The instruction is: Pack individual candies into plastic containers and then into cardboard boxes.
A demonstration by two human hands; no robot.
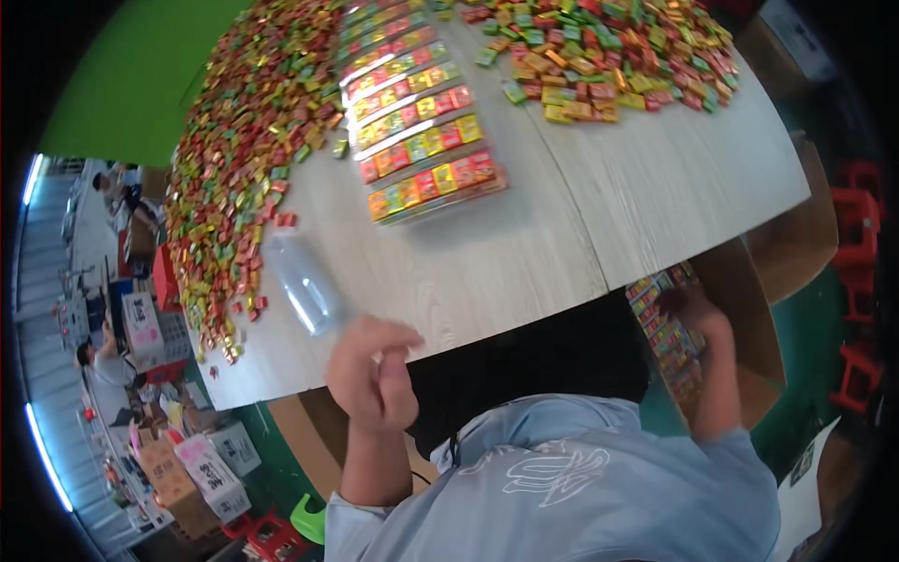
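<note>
Two uncounted heaps of loose, wrapped pieces seem left to pack: the larger heap (248, 140) lines the table's (524, 253) left edge. One clear container (304, 281) lies near the near-left corner, just beside the left hand (373, 377), which is loosely curled, nothing visible in it. One row of filled packs (421, 140), perhaps nine, runs toward the far edge, apparently done. The smaller heap (604, 61) sits toward the far-right corner. Below the near edge, one carton (749, 347) holds several more packs (660, 323); the right hand (693, 309) reaches in, its grip impossible to tell.
</note>
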